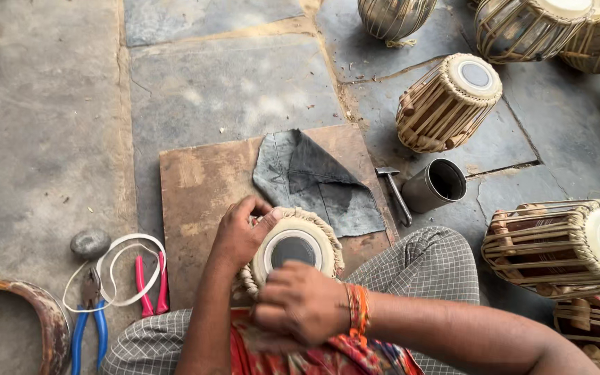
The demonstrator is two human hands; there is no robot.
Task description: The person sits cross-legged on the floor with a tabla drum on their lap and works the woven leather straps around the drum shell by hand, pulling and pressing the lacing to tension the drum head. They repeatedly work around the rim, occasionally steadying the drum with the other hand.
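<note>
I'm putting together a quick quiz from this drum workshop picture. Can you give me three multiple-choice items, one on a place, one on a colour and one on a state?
1. Where does the small hammer lie?
A. beside the metal cup
B. inside the cup
C. on the grey stone

2. What colour are the handles of the pliers?
A. green
B. blue
C. yellow

3. How does the left hand meet the drum head?
A. hovers clear
B. lies flat on the floor
C. grips its braided rim

Answers: 1 A, the hammer lies just left of the cup; 2 B, both handles are blue; 3 C, fingers close on the rim while the right hand works its near edge.
</note>
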